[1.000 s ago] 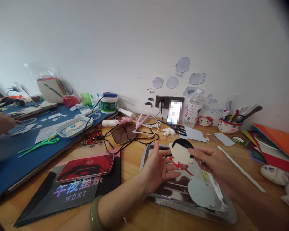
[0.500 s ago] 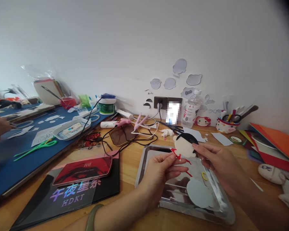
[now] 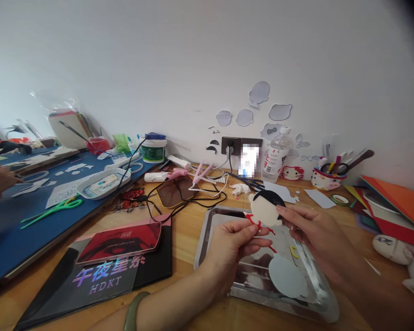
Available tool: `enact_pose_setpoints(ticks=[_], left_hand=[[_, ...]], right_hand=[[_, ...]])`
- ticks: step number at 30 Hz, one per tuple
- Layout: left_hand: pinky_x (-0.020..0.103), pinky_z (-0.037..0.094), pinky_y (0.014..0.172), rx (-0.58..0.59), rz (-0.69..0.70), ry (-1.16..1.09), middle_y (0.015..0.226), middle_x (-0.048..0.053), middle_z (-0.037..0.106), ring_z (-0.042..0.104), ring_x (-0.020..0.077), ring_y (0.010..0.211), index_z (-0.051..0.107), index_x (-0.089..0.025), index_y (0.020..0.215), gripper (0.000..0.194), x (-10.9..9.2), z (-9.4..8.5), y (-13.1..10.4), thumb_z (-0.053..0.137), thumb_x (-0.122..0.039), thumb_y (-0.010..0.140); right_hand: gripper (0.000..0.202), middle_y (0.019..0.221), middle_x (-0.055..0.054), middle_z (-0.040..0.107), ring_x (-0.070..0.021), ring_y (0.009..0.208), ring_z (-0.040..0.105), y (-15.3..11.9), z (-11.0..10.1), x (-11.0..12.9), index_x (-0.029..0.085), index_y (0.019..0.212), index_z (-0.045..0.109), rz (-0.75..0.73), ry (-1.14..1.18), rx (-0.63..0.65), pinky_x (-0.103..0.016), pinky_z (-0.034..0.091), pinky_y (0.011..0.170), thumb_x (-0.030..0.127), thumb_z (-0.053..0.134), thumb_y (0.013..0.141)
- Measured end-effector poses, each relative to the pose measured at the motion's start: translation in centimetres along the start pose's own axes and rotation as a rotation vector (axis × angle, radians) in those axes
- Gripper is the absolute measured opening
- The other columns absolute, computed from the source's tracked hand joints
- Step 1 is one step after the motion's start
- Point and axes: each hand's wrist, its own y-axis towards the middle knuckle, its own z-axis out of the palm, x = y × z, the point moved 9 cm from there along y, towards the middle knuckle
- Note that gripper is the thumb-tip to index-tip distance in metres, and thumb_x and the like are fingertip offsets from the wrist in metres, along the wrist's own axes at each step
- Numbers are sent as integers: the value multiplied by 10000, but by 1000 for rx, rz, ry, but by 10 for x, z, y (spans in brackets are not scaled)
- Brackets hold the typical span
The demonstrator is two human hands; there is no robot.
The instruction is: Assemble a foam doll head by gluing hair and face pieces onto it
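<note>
My left hand (image 3: 239, 243) pinches a small red and white piece (image 3: 254, 221) between thumb and forefinger, its other fingers loosely apart. Close beside it, my right hand (image 3: 303, 223) grips the right edge of a cream, head-shaped cutout (image 3: 263, 210) with black hair. The red piece is at the cutout's lower left; whether they touch is unclear. Both hands are over a silver tray (image 3: 202, 239). On the tray lie a pale round piece (image 3: 288, 277), a yellow curved piece (image 3: 294, 251) and thin red strips (image 3: 272, 249).
Left of the tray are a black folder (image 3: 153, 268) and a red case (image 3: 120, 243). Behind are tangled cables, a pink tool (image 3: 175, 174), a bottle (image 3: 274, 158) and a lit phone (image 3: 249, 161). Another person's hand (image 3: 0, 180) is at far left.
The view has shifted slightly. My left hand's thumb and the red piece have moved a little nearer the cutout's lower edge. Both hands keep their holds.
</note>
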Motion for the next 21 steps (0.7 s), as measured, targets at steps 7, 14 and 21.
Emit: enact_pose_setpoints(ticks=[7, 14, 21], left_hand=[[110, 448, 546, 32, 1, 5, 906, 121, 653, 636, 114, 684, 651, -84, 800, 187, -1, 1, 0, 626, -237, 696], [107, 445, 545, 84, -20, 16, 964, 141, 634, 634, 116, 701, 642, -81, 849, 228, 0, 4, 0, 626, -250, 697], [109, 447, 526, 92, -38, 53, 925, 142, 644, 640, 146, 727, 623, -92, 922, 281, 0, -1, 0, 624, -263, 700]], right_hand=[[313, 528, 58, 355, -92, 470, 288, 0, -1, 1, 198, 547, 492, 1, -13, -1, -237, 247, 432, 475, 583, 663], [269, 556, 43, 434, -101, 479, 344, 3, -7, -3, 208, 621, 564, -37, -34, 18, -238, 269, 444, 471, 574, 675], [254, 561, 50, 409, -90, 507, 323, 4, -7, 1, 198, 610, 572, -20, -3, 50, -223, 267, 460, 436, 581, 698]])
